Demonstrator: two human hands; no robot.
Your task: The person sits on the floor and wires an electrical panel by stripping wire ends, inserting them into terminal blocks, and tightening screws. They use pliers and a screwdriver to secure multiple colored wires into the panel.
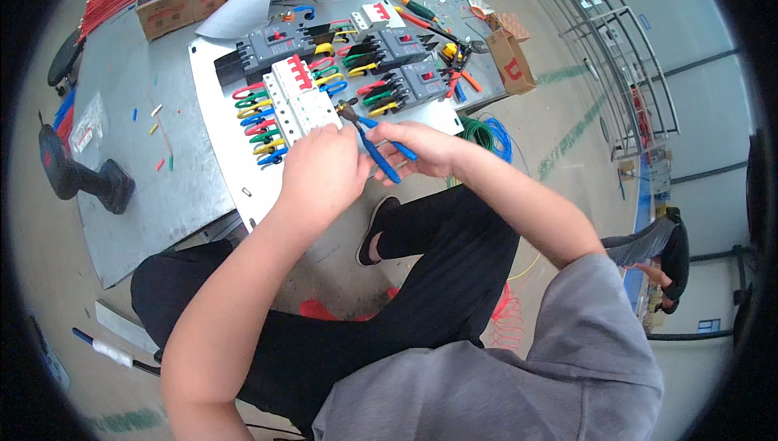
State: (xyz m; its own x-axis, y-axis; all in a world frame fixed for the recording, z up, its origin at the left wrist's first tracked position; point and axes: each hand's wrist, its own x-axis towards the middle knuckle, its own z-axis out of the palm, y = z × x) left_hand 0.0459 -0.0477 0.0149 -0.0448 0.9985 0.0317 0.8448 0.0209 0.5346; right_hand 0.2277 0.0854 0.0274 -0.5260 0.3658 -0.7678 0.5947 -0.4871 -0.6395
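Observation:
My right hand point(420, 149) is closed around a pair of blue-handled pliers point(373, 147), the handles spread and the dark metal head beside a row of white circuit breakers point(301, 102) with red switches. Curled over the near end of that row is my left hand point(320, 167), its back turned up; what its fingertips hold is hidden. The breakers sit on a white mounting plate point(212, 129). Short red, green, yellow and blue wire loops point(261, 125) line their left side. Several larger grey-black breakers point(275, 45) with coloured wires stand on the far and right parts of the plate.
A cordless drill point(85, 173) and a clear plastic bag point(89, 126) lie on the grey table point(154, 226) at left. Cardboard boxes point(166, 19) of coloured parts stand behind. Hand tools point(417, 10) and a small carton point(512, 64) are at the far right. Another person point(673, 250) stands at right.

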